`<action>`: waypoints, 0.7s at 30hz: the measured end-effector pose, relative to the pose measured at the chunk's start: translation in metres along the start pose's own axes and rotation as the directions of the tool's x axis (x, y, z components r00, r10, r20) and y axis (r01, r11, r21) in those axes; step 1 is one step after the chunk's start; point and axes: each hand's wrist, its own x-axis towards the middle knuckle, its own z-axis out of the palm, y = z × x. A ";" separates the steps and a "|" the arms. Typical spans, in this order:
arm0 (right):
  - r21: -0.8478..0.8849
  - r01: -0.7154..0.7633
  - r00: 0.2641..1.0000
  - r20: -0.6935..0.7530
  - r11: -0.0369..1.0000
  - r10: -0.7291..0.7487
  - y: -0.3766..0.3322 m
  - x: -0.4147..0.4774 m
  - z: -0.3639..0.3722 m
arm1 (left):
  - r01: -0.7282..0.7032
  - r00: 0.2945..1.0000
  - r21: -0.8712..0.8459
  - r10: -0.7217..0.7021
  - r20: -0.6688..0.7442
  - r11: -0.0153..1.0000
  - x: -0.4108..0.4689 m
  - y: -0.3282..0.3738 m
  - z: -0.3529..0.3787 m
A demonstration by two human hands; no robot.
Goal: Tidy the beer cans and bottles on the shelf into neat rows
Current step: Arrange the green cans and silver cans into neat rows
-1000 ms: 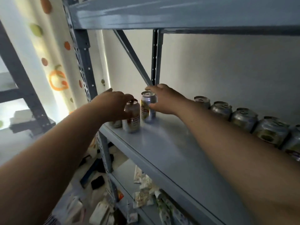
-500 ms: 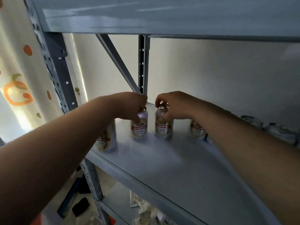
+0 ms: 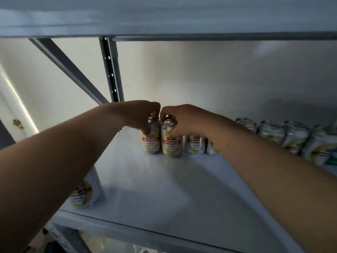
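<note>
Half a second ago the two gripped beer cans stood apart. Now they touch side by side at the far edge of the grey metal shelf (image 3: pixel 164 189), and the right one has closed up to the next can (image 3: pixel 196 144) in the row.

The left hand (image 3: pixel 138 114) curls its fingers round the top of the left can (image 3: pixel 151 142). The right hand (image 3: pixel 184 118) grips the rim of the right can (image 3: pixel 172 144) in the same way.

The row of cans (image 3: pixel 271 131) runs on to the right along the pale wall (image 3: pixel 200 73), partly hidden by the right forearm. The smooth, faintly glossy board lies open from these cans to its near lip (image 3: pixel 145 232). One lone can (image 3: pixel 85 195) stands at the near left corner, half under the left forearm.

The upper shelf (image 3: pixel 164 15) hangs low overhead. A perforated upright post (image 3: pixel 111 70) and a flat diagonal brace (image 3: pixel 67 68) close the far left. The cans are silvery cylinders with yellow-and-red labels.
</note>
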 end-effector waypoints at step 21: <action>-0.122 0.167 0.939 -0.284 0.978 -0.195 -0.032 -0.018 0.050 | 0.257 0.944 -0.019 -0.247 0.217 0.966 -0.177 -0.051 0.032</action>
